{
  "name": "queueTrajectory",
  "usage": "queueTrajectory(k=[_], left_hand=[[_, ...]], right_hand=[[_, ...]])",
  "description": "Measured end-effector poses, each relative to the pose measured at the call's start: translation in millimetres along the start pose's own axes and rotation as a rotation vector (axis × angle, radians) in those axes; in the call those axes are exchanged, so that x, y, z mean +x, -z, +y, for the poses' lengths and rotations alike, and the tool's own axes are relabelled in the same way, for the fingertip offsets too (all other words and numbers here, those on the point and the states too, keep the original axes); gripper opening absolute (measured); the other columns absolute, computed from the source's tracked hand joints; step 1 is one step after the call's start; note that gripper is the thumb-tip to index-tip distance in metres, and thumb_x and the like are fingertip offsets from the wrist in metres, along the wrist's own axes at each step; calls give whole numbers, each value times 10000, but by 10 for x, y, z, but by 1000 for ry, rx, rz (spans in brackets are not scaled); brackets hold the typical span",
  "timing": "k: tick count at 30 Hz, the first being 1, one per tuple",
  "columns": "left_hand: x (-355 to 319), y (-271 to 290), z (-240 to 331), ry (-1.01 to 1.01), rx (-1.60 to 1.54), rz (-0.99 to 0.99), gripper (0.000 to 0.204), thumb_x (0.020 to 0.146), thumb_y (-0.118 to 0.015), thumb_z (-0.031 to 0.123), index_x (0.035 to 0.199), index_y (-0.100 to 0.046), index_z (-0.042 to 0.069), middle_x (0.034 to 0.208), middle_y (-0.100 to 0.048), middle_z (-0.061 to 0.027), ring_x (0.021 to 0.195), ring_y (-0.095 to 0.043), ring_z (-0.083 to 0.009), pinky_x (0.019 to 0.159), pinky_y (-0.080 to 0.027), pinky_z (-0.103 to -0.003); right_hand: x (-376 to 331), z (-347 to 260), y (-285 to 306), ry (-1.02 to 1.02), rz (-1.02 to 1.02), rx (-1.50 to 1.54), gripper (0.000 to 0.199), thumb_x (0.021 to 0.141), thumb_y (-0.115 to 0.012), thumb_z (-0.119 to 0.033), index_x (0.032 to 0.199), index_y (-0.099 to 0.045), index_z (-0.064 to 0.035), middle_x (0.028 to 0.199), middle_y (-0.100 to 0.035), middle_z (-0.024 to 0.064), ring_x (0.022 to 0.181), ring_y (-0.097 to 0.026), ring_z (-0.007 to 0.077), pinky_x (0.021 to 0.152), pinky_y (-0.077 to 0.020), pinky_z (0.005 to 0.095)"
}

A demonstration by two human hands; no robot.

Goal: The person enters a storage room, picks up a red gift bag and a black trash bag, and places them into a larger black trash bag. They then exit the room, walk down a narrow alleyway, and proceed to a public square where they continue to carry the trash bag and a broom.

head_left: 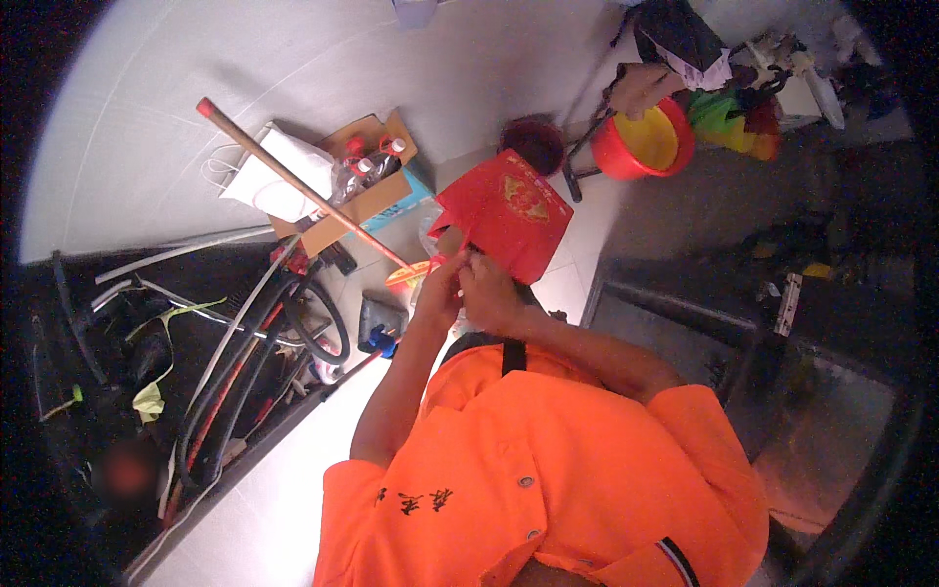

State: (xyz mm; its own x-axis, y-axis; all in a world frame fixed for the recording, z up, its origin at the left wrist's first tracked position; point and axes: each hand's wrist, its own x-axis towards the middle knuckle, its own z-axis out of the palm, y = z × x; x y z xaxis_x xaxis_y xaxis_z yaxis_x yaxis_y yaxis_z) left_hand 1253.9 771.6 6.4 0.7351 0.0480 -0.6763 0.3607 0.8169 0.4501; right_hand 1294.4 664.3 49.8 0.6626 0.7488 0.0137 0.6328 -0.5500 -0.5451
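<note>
Two hands (469, 284) gripping red square packet (509, 210), cardboard box (357, 201) behind

One red paper bag (509, 210) with a gold emblem is present. Two hands are at its lower edge: one left hand (438, 289) and one right hand (489, 291). One open cardboard box (367, 201) sits on the floor and contains three bottles (370, 161) with red caps. One long wooden stick (293, 178) with a red tip lies across the box. One red basin (650, 142) holds one yellow bowl (648, 137). One white bag (274, 176) lies beside the box. The number of hoses at left cannot be determined.
</note>
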Motion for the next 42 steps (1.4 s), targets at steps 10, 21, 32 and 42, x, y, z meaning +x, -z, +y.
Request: queueTrajectory(k=[10, 21, 32, 42], left_hand=[[-716, 232, 108, -176, -133, -8, 101, 750, -507, 62, 833, -543, 17, 811, -557, -67, 727, -550, -148, 639, -451, -248], [-2063, 568, -149, -389, -155, 163, 203, 812, -480, 187, 819, -522, -11, 744, -524, -71, 742, -483, -174, 702, -373, -293], [-3289, 1405, -882, -515, -320, 635, 131, 822, -475, 141, 743, -490, 37, 547, -395, 33, 426, -317, -47, 365, -241, -163], [-3629, 2033, -1930, -503, -476, 828, 134, 817, -438, 106, 706, -488, 50, 509, -378, 29, 382, -315, -59, 352, -245, -191]], right_hand=[[-295, -674, -7, 314, 151, -6, 225, 568, -510, -31, 787, -501, 22, 801, -473, 153, 740, -477, 298, 663, -404, 375], [-523, -264, 529, 580, 221, 536, 197, 699, -508, -50, 894, -537, -35, 782, -545, 135, 676, -543, 285, 579, -439, 349], [-1304, 1953, 21, -310, -229, 511, 151, 711, -509, -46, 835, -571, 14, 680, -579, 87, 518, -569, 140, 471, -474, 252], [-1507, 1758, -5, -599, -578, 687, 161, 739, -511, -105, 843, -569, 4, 662, -575, 76, 547, -571, 138, 475, -465, 249]])
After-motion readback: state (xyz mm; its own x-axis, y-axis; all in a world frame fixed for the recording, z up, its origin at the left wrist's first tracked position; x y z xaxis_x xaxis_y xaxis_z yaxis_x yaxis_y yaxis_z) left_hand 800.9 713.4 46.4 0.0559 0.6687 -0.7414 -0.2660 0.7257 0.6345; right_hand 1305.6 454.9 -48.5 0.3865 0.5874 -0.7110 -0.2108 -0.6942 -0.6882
